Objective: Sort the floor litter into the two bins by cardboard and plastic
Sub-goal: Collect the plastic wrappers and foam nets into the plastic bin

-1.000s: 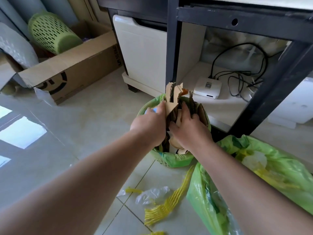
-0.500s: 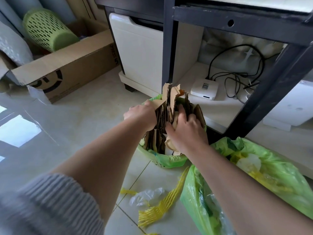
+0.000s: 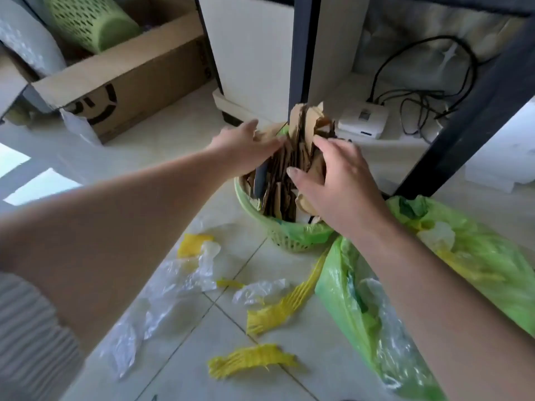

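Note:
A small green basket bin (image 3: pixel 285 241) with a green liner stands on the tiled floor, stuffed with upright cardboard pieces (image 3: pixel 301 146). My left hand (image 3: pixel 246 149) lies flat against the left side of the cardboard with straight fingers. My right hand (image 3: pixel 338 180) presses the right side, its fingers spread and bent over the stack. To the right, a second bin lined with a large green bag (image 3: pixel 451 273) holds plastic. Yellow foam netting (image 3: pixel 278 308) and clear plastic bags (image 3: pixel 179 285) lie on the floor in front.
A big cardboard box (image 3: pixel 124 79) holding a green perforated basket (image 3: pixel 89 21) sits at the back left. A white cabinet (image 3: pixel 249 53), a black table leg (image 3: pixel 301 50), a diagonal black brace (image 3: pixel 469 111) and a white router (image 3: pixel 362 120) with cables stand behind the bin.
Both hands have loosened from gripping the cardboard to flat, spread fingers at its sides. The view has tilted down, showing more plastic litter on the floor.

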A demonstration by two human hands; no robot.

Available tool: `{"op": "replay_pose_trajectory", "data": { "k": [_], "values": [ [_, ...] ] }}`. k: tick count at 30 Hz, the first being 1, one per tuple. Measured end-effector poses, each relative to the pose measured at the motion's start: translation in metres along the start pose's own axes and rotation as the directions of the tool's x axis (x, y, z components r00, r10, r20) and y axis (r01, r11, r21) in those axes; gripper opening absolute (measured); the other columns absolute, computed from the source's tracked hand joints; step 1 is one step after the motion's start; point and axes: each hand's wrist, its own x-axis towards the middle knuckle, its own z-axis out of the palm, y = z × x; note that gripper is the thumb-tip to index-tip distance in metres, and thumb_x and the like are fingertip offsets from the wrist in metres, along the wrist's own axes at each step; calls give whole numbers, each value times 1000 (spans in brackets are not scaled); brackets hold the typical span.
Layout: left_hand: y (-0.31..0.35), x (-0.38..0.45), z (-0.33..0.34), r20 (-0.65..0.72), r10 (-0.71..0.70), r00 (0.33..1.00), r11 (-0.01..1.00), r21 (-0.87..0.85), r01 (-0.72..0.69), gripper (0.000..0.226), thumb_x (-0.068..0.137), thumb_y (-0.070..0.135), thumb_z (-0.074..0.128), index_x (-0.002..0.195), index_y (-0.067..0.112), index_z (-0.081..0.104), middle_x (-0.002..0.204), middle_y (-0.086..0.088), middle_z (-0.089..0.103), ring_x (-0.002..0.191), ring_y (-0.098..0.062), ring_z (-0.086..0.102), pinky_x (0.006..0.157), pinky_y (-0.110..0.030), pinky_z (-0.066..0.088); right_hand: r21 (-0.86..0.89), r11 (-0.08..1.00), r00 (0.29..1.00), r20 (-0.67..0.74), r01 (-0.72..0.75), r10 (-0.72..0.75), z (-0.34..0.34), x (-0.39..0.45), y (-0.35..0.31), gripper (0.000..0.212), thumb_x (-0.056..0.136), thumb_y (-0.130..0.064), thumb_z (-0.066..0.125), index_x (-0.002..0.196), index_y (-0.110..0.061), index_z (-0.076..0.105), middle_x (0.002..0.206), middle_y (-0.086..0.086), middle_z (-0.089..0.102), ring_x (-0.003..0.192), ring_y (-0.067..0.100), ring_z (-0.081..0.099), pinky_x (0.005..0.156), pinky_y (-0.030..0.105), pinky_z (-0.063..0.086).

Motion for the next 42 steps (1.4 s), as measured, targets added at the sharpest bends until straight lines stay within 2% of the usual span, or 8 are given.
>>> {"op": "replay_pose_trajectory", "data": {
  "k": [4, 11, 16, 22, 28, 34, 38, 42],
  "values": [
    [-21, -35, 2, -250, 188, 950, 979, -29, -202, 56, 89, 46, 50, 139, 24, 40, 147, -5, 35, 136, -21, 31, 110, -31, 27, 146, 976, 984, 47, 163, -171, -9, -54, -26, 47, 89, -41, 56, 132, -23, 49, 130, -8, 44, 121, 1, 39, 94, 0, 24],
    [-119, -152, 62, -303, 135, 943, 978, -109, -175, 38, 88, 31, 60, 123, 18, 57, 138, -8, 45, 129, -23, 42, 102, -26, 29, 365, 917, 930, 254, 161, -265, 32, -136, -28, 32, 86, -28, 55, 116, -22, 63, 116, -8, 55, 109, 4, 54, 95, 25, 47],
    [-189, -237, 133, 108, 43, 993, 999, -16, -41, 47, 84, 35, 64, 127, 20, 53, 137, -9, 46, 127, -26, 43, 105, -34, 34, 55, 994, 814, 570, 98, -112, 113, -153, 17, 43, 85, -18, 61, 127, -20, 56, 141, 6, 40, 132, 20, 39, 108, 23, 26],
    [-201, -303, 220, 656, 169, 736, 872, 249, -422, 86, 81, 55, 58, 148, 31, 9, 158, -9, -7, 145, -28, -13, 115, -54, 5, -332, 892, 649, 758, 307, 59, 180, -136, 56, 91, 71, -58, 67, 146, -40, 19, 159, 4, -15, 145, 25, -16, 113, 58, 5],
    [-183, -318, 273, 765, 268, 586, 786, 178, -592, 114, 64, 81, 50, 147, 31, -9, 153, -13, -28, 137, -36, -31, 105, -70, -6, -394, 735, 513, 855, 552, 73, 208, -131, 72, 121, 56, -78, 62, 148, -34, -2, 157, 7, -19, 146, 26, -15, 110, 67, 8],
    [-191, -333, 292, 744, 338, 577, 657, 252, -710, 110, 75, 60, 62, 146, 26, -15, 139, -17, -43, 137, -40, -29, 103, -73, -4, -445, 711, 633, 774, 545, -1, 217, -118, 68, 109, 70, -46, 73, 149, -28, -1, 152, 10, 16, 134, 33, 26, 103, 48, 37],
    [-195, -339, 288, 672, 404, 621, 664, 252, -704, 76, 75, 30, 68, 141, 25, 30, 156, -23, 1, 143, -40, 11, 106, -71, 13, -408, 787, 651, 759, 463, 10, 222, -122, 61, 86, 84, -25, 64, 150, -23, 9, 134, 13, 34, 121, 34, 42, 95, 43, 42],
    [-199, -348, 288, 594, 504, 627, 677, 179, -714, 20, 60, 13, 55, 74, 27, 60, 94, -5, 64, 83, -25, 62, 75, -36, 51, -391, 847, 648, 758, 361, 74, 227, -140, 63, 52, 89, -14, 50, 138, -20, 33, 127, 16, 45, 112, 38, 52, 89, 41, 44]
  ]
}}
